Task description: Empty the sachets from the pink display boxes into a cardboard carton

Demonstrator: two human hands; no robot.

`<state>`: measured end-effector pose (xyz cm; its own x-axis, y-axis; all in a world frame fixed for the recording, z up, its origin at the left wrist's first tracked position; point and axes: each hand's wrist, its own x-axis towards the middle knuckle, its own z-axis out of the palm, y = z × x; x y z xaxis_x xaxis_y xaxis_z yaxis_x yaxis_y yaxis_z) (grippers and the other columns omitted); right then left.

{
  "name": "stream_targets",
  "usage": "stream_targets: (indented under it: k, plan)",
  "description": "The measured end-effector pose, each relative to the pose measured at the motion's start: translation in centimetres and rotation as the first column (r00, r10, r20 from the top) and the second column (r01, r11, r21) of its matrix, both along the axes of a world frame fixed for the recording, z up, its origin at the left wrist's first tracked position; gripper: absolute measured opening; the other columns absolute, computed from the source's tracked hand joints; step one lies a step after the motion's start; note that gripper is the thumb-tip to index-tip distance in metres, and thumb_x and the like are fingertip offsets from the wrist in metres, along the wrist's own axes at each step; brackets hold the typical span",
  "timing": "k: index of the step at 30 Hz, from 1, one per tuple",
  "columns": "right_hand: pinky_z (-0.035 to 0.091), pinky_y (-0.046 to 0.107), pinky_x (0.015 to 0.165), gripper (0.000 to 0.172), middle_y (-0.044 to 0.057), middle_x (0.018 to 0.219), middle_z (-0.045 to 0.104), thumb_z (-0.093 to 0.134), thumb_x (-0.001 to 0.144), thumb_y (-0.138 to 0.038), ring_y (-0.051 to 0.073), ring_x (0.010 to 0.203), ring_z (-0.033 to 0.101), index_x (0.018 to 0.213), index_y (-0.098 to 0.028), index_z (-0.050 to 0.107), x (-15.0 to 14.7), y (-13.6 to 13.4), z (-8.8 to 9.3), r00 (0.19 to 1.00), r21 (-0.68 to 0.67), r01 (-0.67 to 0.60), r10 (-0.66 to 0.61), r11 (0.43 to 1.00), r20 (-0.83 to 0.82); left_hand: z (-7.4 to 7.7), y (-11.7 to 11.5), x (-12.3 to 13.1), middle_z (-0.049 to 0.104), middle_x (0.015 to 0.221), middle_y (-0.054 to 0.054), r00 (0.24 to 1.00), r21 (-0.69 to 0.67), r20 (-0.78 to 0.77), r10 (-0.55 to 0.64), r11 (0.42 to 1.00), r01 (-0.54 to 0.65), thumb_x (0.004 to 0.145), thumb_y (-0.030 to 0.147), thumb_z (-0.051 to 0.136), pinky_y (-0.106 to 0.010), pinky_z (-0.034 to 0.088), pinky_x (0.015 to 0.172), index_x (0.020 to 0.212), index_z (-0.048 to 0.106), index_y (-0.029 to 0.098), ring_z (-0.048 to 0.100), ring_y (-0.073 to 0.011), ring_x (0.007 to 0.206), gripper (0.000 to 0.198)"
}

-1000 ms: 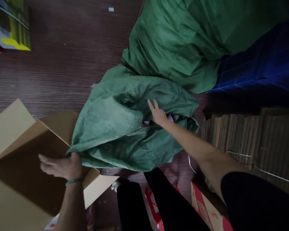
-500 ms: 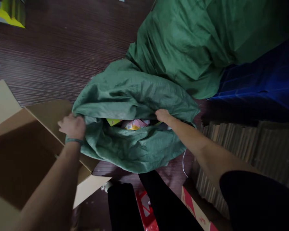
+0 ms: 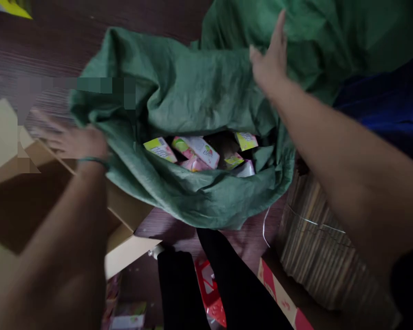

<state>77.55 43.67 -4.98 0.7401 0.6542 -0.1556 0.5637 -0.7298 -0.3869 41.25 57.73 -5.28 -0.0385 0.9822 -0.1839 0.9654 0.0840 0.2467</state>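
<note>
A green cloth sack (image 3: 199, 91) lies with its mouth parted, and several small printed packets (image 3: 203, 151) in white, pink and yellow-green show inside. At the sack's left edge is my left hand (image 3: 75, 140), fingers spread and somewhat blurred, with nothing held. My right hand (image 3: 270, 62) is raised over the sack's far right rim, its thumb and fingers apart and empty. Whether either hand touches the cloth is hard to tell.
An open cardboard box (image 3: 124, 211) stands at the left. Bundled flat cardboard (image 3: 316, 243) and a blue crate (image 3: 392, 105) are at the right. Near my legs are a red plastic item (image 3: 208, 284) and a red-and-white box (image 3: 278, 293).
The sack's mouth has opened wider and shows more packets. Both hands have let go of the cloth and spread; my right hand has moved up and to the right, my left hand outward.
</note>
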Motion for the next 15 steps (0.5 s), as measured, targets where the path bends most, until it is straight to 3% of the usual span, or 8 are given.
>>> stream_targets:
  k: [2,5,6,8,10,12,14,15]
  plan:
    - [0.023,0.041,0.114,0.076,0.023,0.159,0.028,0.031,0.101,-0.047,0.029,0.149,0.024,0.158,0.001,0.018,-7.0,-4.9,-1.6,0.962,0.057,-0.27,0.272,0.961,-0.021,-0.8,-4.1,0.2,0.014,0.167,-0.019,0.993,0.018,-0.064,-0.097,0.995,0.098,0.091,0.046,0.058,-0.071,0.008,0.117,0.159,0.019,0.007,0.011,-0.0477,0.151,0.087]
    - [0.015,0.059,0.116,0.065,0.017,0.156,0.039,0.053,0.094,-0.057,0.034,0.15,0.023,0.148,-0.021,0.049,-17.5,-15.1,-4.2,0.725,-0.014,-0.678,0.666,0.735,-0.177,-2.4,-14.4,-1.6,0.015,0.166,-0.021,0.95,-0.271,0.012,-0.311,0.914,0.302,0.085,0.025,0.07,-0.066,0.019,0.119,0.153,0.04,0.015,0.018,-0.0452,0.15,0.075]
    - [0.016,0.059,0.116,0.061,0.02,0.149,0.047,0.05,0.092,-0.056,0.036,0.145,0.033,0.143,-0.022,0.055,-20.4,-18.6,-5.0,0.67,-0.032,-0.724,0.692,0.689,-0.268,-2.8,-18.3,-2.7,0.014,0.166,-0.023,0.945,-0.331,0.053,-0.324,0.887,0.323,0.086,0.026,0.07,-0.063,0.023,0.119,0.155,0.037,0.016,0.021,-0.0437,0.15,0.077]
    - [0.023,0.058,0.112,0.057,0.027,0.141,0.052,0.031,0.094,-0.047,0.036,0.129,0.053,0.135,-0.026,0.063,-24.4,-24.4,-6.0,0.702,-0.097,-0.676,0.599,0.73,-0.385,-2.7,-25.8,-5.4,0.01,0.165,-0.025,0.93,-0.34,0.129,-0.344,0.866,0.367,0.094,0.034,0.06,-0.059,0.025,0.12,0.158,0.029,0.017,0.019,-0.0406,0.152,0.074]
    - [0.02,0.059,0.112,0.059,0.023,0.144,0.051,0.021,0.091,-0.046,0.032,0.134,0.048,0.135,-0.043,0.061,-26.6,-28.9,-5.6,0.747,-0.103,-0.599,0.509,0.794,-0.428,-1.0,-32.0,-8.9,0.008,0.166,-0.022,0.91,-0.412,0.193,-0.367,0.812,0.415,0.096,0.042,0.055,-0.058,0.025,0.12,0.159,0.028,0.022,0.018,-0.0395,0.152,0.071]
    - [0.016,0.061,0.111,0.054,0.014,0.15,0.045,0.026,0.088,-0.053,0.029,0.143,0.036,0.132,-0.06,0.055,-27.7,-32.7,-3.4,0.823,-0.128,-0.472,0.385,0.872,-0.417,2.2,-36.4,-13.4,0.011,0.166,-0.018,0.904,-0.571,0.228,-0.36,0.703,0.424,0.092,0.044,0.059,-0.058,0.025,0.119,0.157,0.033,0.029,0.023,-0.038,0.15,0.071]
    - [0.021,0.064,0.105,0.047,0.011,0.147,0.049,0.044,0.077,-0.061,0.032,0.141,0.038,0.121,-0.071,0.056,-28.8,-37.2,0.1,0.827,-0.167,-0.401,0.278,0.901,-0.488,6.3,-39.4,-19.4,0.018,0.165,-0.017,0.95,-0.749,0.132,-0.283,0.6,0.283,0.087,0.044,0.065,-0.056,0.024,0.12,0.15,0.044,0.027,0.025,-0.037,0.149,0.068]
    - [0.027,0.066,0.099,0.047,0.013,0.138,0.056,0.056,0.067,-0.061,0.036,0.134,0.046,0.113,-0.073,0.059,-29.5,-39.9,2.0,0.77,-0.183,-0.425,0.248,0.887,-0.587,8.5,-40.6,-22.8,0.028,0.161,-0.018,0.975,-0.824,0.022,-0.222,0.548,0.143,0.086,0.045,0.066,-0.053,0.027,0.119,0.145,0.05,0.023,0.031,-0.0362,0.146,0.065]
